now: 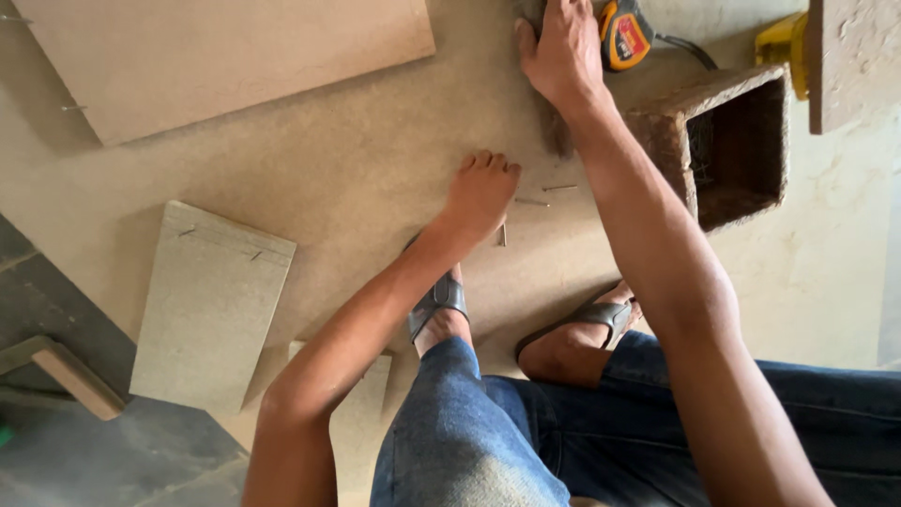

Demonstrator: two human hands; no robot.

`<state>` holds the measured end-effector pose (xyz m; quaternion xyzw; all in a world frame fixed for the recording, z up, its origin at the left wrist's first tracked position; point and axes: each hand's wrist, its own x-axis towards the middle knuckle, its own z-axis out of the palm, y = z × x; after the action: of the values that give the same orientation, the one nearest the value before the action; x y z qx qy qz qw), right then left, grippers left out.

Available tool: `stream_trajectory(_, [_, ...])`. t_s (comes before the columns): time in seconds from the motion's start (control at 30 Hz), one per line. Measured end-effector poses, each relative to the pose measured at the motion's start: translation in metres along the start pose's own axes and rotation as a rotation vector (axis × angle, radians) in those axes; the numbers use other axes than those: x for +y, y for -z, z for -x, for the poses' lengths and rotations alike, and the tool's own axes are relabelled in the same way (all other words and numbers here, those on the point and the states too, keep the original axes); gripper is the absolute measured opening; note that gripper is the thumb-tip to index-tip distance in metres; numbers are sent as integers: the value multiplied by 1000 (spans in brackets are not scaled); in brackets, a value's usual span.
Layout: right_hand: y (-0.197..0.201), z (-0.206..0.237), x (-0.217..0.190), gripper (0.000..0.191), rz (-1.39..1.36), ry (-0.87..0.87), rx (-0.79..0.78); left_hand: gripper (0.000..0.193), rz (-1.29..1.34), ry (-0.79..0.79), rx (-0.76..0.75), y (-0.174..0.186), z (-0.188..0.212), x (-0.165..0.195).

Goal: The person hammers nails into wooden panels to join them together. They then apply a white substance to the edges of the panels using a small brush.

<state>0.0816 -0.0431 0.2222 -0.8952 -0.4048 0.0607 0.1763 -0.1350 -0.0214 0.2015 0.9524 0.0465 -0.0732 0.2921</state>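
Resting fingers-down on the large board point(357, 178) that covers the floor, the left hand point(481, 192) is seen with its fingers bunched together and curled at the tips; whether something is pinched under them cannot be told from this angle. 3 loose nails are scattered just beside it: 1 nail point(532, 202) lies to the right of the knuckles with its long axis running roughly left to right, a 2nd nail point(560, 188) lies a little further right and slightly up with much the same heading, and a short nail point(502, 235) lies close below the hand, pointing more up and down. All 3 are nearer to the left hand than to the right.

The right hand point(563, 47) is stretched well ahead, fingers closed together and pressed flat over a dark object at the top edge, possibly a brush, though most of it is hidden. A yellow and orange tape measure point(624, 33) sits just right of that hand. A rough open-topped box point(737, 145) stands right of the forearm. A smaller board point(211, 305) with 2 nails stuck in it lies at the left, well apart from both hands. Sandalled feet point(441, 310) are planted on the board below the left hand.
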Motion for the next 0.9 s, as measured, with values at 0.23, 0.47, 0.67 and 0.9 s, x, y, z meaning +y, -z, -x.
stream_trajectory(0.23, [1, 0, 0, 52, -29, -3, 11, 21, 109, -45, 54, -5, -10, -1])
stream_trajectory(0.47, [-21, -2, 0, 52, -211, -162, 143, 14, 1069, 200, 336, 15, -6, -36])
stream_trajectory(0.67, [-33, -22, 4, 45, -383, -59, 203, 7, 1372, 216, 520, 77, -8, -85])
stream_trajectory(0.9, [-26, -34, -10, 31, -723, -284, -16, 7, 1270, 138, 762, 132, -60, -133])
